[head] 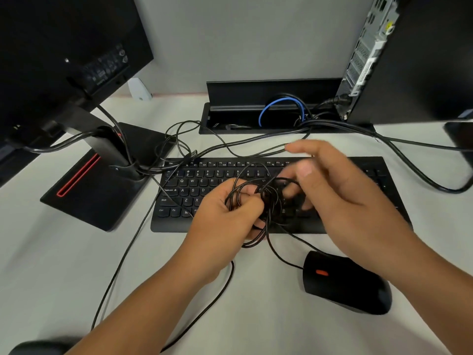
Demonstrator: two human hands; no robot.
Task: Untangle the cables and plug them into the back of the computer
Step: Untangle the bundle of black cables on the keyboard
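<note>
A tangle of thin black cables (pixel 268 198) hangs over the black keyboard (pixel 199 185). My left hand (pixel 225 216) grips the bundle from the left, fingers curled round several loops. My right hand (pixel 330 180) is blurred just right of the tangle, fingers partly spread, a loop lying near its thumb; whether it holds a strand is unclear. One strand runs down to the black mouse (pixel 345 283) at the lower right. The computer tower (pixel 368 60) stands at the back right, its rear port panel facing left.
A monitor (pixel 64 47) on a black stand (pixel 102 175) fills the left. An open cable tray (pixel 256 116) with a blue cable (pixel 276 103) sits behind the keyboard. Thick black cables (pixel 409 155) cross the white desk towards the right.
</note>
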